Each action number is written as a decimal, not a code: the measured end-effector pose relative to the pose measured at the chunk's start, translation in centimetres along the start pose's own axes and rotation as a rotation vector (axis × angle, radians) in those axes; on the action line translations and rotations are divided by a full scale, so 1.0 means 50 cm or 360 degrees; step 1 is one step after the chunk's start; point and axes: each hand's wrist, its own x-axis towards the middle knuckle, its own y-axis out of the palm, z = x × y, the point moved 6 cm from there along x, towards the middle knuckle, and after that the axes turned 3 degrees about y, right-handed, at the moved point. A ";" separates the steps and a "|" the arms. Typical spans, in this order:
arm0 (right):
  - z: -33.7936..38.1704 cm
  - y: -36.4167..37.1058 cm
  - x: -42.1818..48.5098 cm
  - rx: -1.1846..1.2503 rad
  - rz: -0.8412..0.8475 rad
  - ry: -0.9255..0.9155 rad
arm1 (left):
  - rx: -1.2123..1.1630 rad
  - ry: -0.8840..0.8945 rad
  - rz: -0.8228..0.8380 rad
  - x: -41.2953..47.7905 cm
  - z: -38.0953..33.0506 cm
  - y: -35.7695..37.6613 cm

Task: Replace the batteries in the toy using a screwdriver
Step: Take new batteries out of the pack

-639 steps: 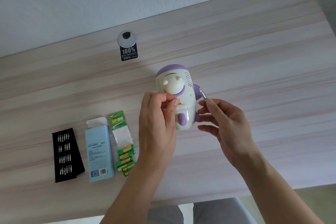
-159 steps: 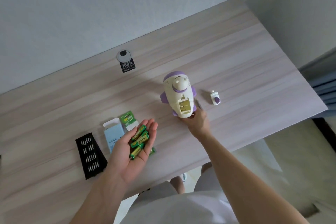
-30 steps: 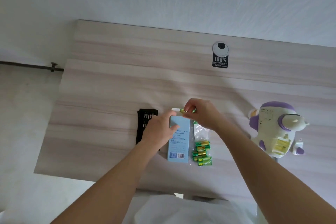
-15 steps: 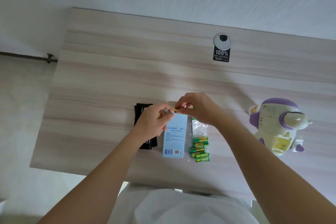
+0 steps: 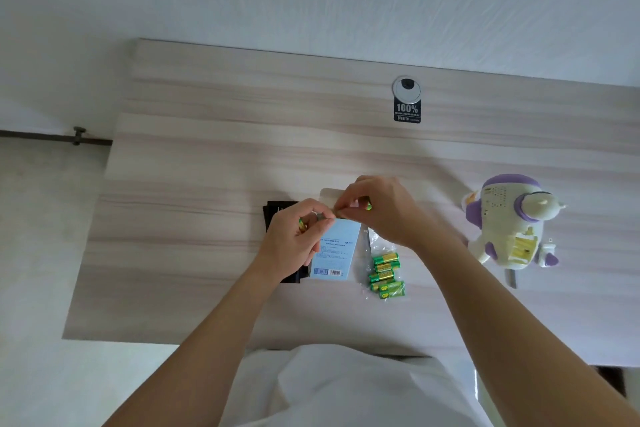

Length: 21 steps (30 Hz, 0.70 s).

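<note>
Toy (image 5: 498, 218) white, purple trim, battery bay (image 5: 521, 247) open

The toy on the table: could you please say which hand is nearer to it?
Right. The right hand is left of the toy, not touching; the left hand is farther left, over the black case.

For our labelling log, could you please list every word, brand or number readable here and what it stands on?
"100%": on the black label below the desk grommet; smaller lines under it are blurred.
"GP": on the green batteries in the clear pack.
On the blue box, print and barcode are too small to read.
On the toy, no text can be made out.
</note>
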 end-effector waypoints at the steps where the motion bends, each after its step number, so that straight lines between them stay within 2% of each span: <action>1: 0.004 0.004 -0.006 0.0003 0.0004 0.0012 | 0.0003 0.0010 0.0009 -0.002 0.000 -0.001; 7: 0.015 0.010 -0.040 0.0074 0.0007 0.0146 | -0.0050 0.0000 0.0033 -0.013 0.005 -0.014; 17: 0.039 -0.004 -0.073 0.0313 -0.0315 0.0100 | 0.0016 0.0057 0.0077 -0.024 0.001 -0.015; 21: 0.046 0.010 -0.074 0.0170 -0.0501 0.0062 | 0.0024 0.0065 0.0073 -0.028 0.002 -0.012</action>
